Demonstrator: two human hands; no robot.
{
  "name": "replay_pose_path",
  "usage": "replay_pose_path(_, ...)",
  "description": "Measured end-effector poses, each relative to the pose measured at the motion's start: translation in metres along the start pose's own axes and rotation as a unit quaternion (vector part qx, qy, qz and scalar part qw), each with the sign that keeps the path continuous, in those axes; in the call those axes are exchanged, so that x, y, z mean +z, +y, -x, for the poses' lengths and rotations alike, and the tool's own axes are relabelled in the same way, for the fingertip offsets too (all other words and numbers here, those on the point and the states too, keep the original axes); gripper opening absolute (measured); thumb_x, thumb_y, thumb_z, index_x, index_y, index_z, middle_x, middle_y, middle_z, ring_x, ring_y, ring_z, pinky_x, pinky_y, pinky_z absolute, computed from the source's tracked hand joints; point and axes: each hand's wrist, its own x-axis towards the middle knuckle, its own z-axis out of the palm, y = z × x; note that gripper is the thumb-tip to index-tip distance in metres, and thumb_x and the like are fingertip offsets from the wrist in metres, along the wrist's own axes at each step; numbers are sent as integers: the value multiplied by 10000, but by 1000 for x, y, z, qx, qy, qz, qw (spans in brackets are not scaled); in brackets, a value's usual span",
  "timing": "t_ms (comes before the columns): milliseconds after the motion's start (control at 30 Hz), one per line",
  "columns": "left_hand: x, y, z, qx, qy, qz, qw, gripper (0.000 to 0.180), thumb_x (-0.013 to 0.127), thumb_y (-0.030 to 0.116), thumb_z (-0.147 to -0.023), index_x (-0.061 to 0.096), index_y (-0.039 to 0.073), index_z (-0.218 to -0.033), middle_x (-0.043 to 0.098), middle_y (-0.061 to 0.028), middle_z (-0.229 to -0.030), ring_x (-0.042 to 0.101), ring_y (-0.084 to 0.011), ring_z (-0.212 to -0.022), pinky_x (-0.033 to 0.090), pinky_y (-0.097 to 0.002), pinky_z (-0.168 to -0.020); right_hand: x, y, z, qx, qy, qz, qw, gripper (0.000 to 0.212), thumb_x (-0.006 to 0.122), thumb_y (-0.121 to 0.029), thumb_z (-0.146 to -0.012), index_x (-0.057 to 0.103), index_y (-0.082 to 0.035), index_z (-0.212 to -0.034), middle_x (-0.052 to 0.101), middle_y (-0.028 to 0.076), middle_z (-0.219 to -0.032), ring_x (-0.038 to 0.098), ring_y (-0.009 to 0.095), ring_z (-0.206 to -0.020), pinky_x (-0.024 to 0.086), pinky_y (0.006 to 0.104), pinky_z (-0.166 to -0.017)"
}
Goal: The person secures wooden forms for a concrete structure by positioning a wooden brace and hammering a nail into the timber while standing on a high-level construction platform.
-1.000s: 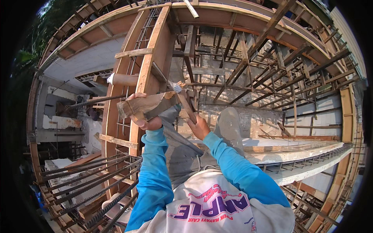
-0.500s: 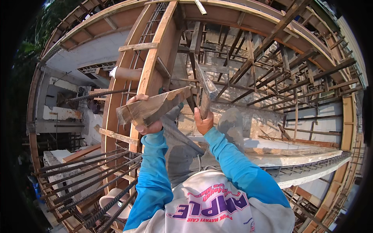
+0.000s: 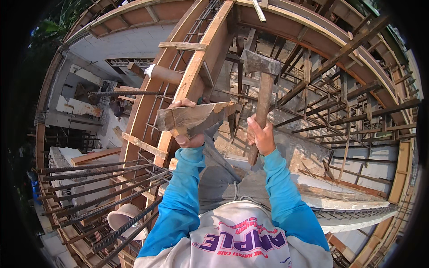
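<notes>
Left grip (image 3: 191,140) clamped on wood block (image 3: 196,119), fingertips over far edge, heel of hand at near edge; block's ragged end points right. Right grip (image 3: 262,136) closed round wooden handle of hatchet (image 3: 263,91), just right of block, apart from it; hatchet head far, butt near. Timber formwork (image 3: 195,71) holding rebar cage (image 3: 199,26) runs near to far at left, brown pipe (image 3: 169,75) lying across. Ribbed rebars (image 3: 127,224) near left.

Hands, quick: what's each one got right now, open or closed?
Left hand: closed, gripping the wood.
Right hand: closed around the handle of the axe, its head up.
</notes>
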Motion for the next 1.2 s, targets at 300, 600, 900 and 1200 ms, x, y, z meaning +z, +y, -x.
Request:
replay_pose_path(300, 2, -11, 0, -19, -33, 103, 994, 920, 598, 757, -695, 441, 8, -1206, 536, -134, -1023, 540, -187, -929, 475, -317, -798, -68, 159, -28, 170, 67, 263, 947, 248, 606, -233, -888, 460, -67, -775, 451, 7, -549, 465, 124, -441, 346, 279, -387)
replay_pose_path(600, 8, -36, -2, 34, -33, 110, 993, 941, 597, 715, -736, 386, 2, -1313, 495, -132, -1137, 526, -185, -987, 468, -314, -802, -16, 63, -18, 109, 37, 206, 972, 251, 612, -249, -892, 488, -52, -985, 386, -24, -558, 404, 90, -391, 327, 265, -339)
replay_pose_path(900, 2, -29, -4, 65, -59, 11, 996, 829, 430, 674, -847, 437, -50, -1250, 508, -166, -1102, 513, -272, -1014, 395, -386, -904, -51, 116, -31, -187, 135, 211, 950, 239, 561, -246, -931, 445, -54, -850, 414, 15, -559, 405, 79, -470, 372, 233, -458)
replay_pose_path(1200, 2, -24, 5, 78, -70, -14, 994, 815, 412, 679, -840, 469, -38, -1224, 516, -194, -1139, 505, -324, -1074, 365, -406, -963, -69, 144, -15, 164, 2, 260, 952, 236, 610, -244, -876, 473, -63, -940, 454, 25, -579, 438, 112, -378, 367, 265, -329)
